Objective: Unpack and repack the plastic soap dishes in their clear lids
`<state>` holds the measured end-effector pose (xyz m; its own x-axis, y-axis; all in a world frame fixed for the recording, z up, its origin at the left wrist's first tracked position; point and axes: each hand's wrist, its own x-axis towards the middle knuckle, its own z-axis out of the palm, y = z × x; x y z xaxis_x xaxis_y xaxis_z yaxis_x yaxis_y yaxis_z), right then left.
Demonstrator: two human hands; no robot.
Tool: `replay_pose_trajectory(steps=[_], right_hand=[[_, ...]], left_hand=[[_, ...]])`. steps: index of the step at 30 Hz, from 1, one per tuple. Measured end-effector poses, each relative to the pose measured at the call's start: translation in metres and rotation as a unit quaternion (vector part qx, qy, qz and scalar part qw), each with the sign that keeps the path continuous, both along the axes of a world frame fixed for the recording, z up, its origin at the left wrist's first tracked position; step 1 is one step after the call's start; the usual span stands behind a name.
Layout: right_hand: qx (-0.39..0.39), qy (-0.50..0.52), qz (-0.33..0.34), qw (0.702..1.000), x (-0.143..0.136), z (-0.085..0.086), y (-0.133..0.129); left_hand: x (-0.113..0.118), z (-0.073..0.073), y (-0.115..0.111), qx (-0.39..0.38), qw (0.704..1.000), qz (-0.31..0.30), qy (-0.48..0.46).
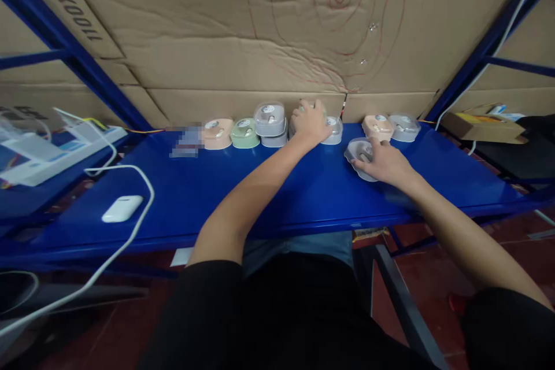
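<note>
- Left hand (310, 122) closes over a green case (303, 108) at the cardboard backing (260, 40).
- Right hand (384, 163) grips a grey case (359, 153) mid-shelf.
- Blue shelf (243, 191): front half open; white earbud case (122, 208) sits left.

Black print on the brown corrugated cardboard sheet (208, 29) behind the shelf, upper left, seen upside down and cut by the frame edge: reads roughly "1100X380", last digits uncertain. Red pen scrawl further right forms loops, no legible words. Small case labels too blurred to read.
</note>
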<state>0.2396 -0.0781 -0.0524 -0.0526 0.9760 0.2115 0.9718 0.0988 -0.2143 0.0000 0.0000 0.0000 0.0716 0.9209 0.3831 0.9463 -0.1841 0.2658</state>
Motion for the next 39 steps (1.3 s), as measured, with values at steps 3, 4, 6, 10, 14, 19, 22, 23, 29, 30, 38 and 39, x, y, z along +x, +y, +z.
replay_pose_trajectory(steps=[3,4,6,10,14,19,22,23,29,30,38,39], right_hand=[[-0.03,0.008,0.127,0.991,0.004,0.009,-0.007],[-0.041,0.02,0.174,0.984,0.005,0.013,-0.01],[-0.062,0.047,0.25,0.965,0.005,0.021,-0.014],[-0.104,0.069,0.323,0.938,-0.005,0.032,-0.009],[-0.115,0.086,0.386,0.911,-0.026,0.032,0.009],[-0.091,0.107,0.423,0.895,-0.048,0.024,0.022],[-0.083,0.123,0.425,0.893,-0.05,0.023,0.019],[-0.08,0.129,0.421,0.894,-0.049,0.024,0.017],[-0.006,0.167,0.306,0.937,-0.015,0.031,0.01],[0.001,0.159,0.278,0.947,-0.004,0.03,0.01],[-0.054,0.045,0.155,0.985,0.079,0.002,0.01],[-0.056,0.038,0.155,0.986,0.082,-0.001,0.009]], left_hand=[[-0.021,0.004,-0.025,-0.027,0.998,-0.044,0.04],[-0.03,0.004,-0.037,-0.036,0.998,-0.037,0.044],[-0.049,0.0,-0.063,-0.023,0.996,-0.071,0.054],[-0.102,-0.019,-0.112,-0.016,0.983,-0.173,0.054],[-0.159,-0.034,-0.129,-0.08,0.966,-0.244,0.04],[-0.195,-0.032,-0.119,-0.123,0.952,-0.28,0.009],[-0.197,-0.028,-0.114,-0.133,0.958,-0.255,-0.02],[-0.197,-0.027,-0.113,-0.134,0.958,-0.252,-0.03],[-0.223,-0.02,-0.119,-0.075,0.966,-0.216,-0.119],[-0.231,-0.019,-0.122,-0.063,0.97,-0.198,-0.124],[-0.297,-0.037,-0.14,-0.106,0.992,-0.063,-0.013],[-0.302,-0.042,-0.139,-0.108,0.992,-0.063,-0.008]])
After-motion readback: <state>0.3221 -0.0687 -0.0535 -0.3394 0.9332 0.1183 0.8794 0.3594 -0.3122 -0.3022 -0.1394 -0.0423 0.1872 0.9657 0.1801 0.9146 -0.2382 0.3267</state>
